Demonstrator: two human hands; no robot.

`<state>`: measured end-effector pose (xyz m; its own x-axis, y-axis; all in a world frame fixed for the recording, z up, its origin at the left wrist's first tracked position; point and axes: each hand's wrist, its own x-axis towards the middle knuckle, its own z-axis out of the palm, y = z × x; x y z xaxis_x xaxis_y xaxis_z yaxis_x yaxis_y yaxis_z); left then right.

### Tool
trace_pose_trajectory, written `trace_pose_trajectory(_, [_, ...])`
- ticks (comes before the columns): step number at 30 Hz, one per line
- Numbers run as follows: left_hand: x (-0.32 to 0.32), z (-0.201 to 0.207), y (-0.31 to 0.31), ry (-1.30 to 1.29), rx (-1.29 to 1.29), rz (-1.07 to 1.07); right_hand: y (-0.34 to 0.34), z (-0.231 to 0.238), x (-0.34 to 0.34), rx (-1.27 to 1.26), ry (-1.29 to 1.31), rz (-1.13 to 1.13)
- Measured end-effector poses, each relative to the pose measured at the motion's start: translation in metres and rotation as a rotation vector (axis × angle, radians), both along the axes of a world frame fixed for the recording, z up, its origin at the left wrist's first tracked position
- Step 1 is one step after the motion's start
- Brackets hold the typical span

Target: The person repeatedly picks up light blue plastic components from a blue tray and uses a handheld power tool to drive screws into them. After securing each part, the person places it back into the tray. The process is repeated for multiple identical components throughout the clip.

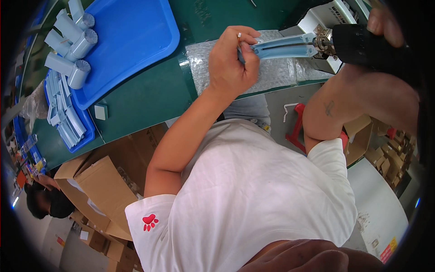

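Note:
My left hand (233,61) is closed on the near-left end of a long, light blue plastic shell (290,46), thumb and fingers pinching it. The shell is trough-shaped and lies over a sheet of bubble wrap (204,63). At the upper right my right hand (386,25) grips the black body of what looks like an electric screwdriver (362,44). A thin dark shaft runs from its metal front along the shell toward my left fingers. The shaft's tip is hidden by those fingers, and part of my right hand is cut off by the rim.
A large blue tray (131,54) stands left on the green table (136,97), with several pale cylindrical parts (80,72) along its edge. Beside it, a smaller blue tray (90,136) holds light blue strips. A white box (337,65) stands behind the tool. Cardboard boxes (106,190) and another person (47,201) are at lower left.

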<state>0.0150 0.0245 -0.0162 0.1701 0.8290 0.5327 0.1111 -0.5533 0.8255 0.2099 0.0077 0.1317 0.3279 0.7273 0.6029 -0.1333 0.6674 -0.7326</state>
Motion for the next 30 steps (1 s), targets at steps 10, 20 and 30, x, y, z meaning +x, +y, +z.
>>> trace_pose_trajectory(10, [0.001, -0.002, -0.005, -0.011, -0.018, 0.004, -0.001, -0.001, -0.004, 0.025, 0.034, 0.048])
trace_pose_trajectory(20, [-0.004, 0.023, -0.005, 0.021, -0.136, -0.01, 0.02, 0.033, -0.027, -0.032, 0.367, 0.061])
trace_pose_trajectory(30, [-0.049, 0.082, 0.204, 0.108, -0.076, 0.326, 0.009, 0.07, 0.038, 0.114, 0.256, 0.025])
